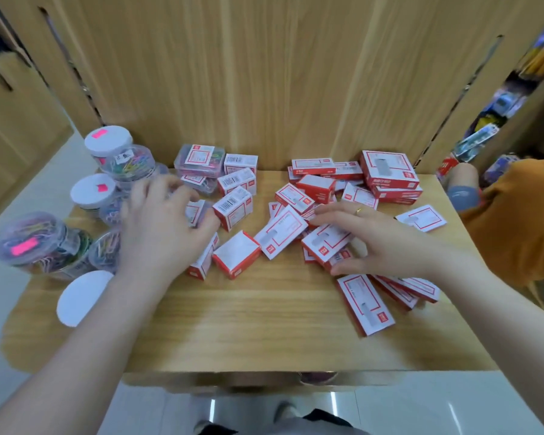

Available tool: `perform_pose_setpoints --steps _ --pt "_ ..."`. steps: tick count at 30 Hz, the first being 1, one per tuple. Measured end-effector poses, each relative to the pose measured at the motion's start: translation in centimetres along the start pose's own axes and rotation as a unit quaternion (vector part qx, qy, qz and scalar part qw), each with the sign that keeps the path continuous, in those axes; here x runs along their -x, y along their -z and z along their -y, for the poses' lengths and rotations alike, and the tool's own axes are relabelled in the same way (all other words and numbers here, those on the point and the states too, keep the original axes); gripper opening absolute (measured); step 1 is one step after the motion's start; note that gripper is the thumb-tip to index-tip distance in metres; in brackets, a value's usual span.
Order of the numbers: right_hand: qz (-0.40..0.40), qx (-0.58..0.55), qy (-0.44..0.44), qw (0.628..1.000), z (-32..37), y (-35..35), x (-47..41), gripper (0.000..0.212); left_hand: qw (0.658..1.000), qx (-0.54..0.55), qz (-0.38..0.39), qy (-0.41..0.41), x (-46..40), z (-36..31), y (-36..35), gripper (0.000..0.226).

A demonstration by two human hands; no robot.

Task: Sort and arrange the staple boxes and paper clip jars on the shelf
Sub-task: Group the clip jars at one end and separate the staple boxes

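Red-and-white staple boxes (283, 235) lie scattered over the wooden shelf (264, 324). The left hand (161, 224) curls its fingers (182, 186) round a small box (195, 213), which sits under the fingertips, against the thumb. The right hand (368, 237) spreads over a pile of boxes (325, 243), fingers apart on top, thumb at its near edge. Paper clip jars (120, 158) stand beyond the left knuckles.

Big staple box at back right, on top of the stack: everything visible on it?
The big staple box is red cardboard with a white top panel, a red border line and a grey picture at its middle. It looks closed and undamaged. It lies flat, slightly skewed, on similar boxes at the shelf's back right, near the wooden back panel. Neither hand touches it.
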State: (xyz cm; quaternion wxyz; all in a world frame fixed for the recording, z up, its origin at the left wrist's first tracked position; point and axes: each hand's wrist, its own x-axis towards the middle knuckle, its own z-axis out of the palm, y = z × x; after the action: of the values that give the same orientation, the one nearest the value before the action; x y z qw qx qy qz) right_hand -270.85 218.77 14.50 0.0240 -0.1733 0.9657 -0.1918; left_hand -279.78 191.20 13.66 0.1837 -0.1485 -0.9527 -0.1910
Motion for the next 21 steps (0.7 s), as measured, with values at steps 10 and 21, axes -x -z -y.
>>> perform_pose_setpoints --steps 10,21 --pt "-0.023 0.058 0.045 0.997 2.7 -1.2 -3.3 0.069 0.973 0.131 0.051 -0.184 1.4 -2.9 -1.0 0.041" --pt "-0.062 0.05 0.004 0.997 1.8 -1.4 -2.3 0.029 0.965 0.064 0.158 -0.201 3.2 -6.1 -3.1 0.045"
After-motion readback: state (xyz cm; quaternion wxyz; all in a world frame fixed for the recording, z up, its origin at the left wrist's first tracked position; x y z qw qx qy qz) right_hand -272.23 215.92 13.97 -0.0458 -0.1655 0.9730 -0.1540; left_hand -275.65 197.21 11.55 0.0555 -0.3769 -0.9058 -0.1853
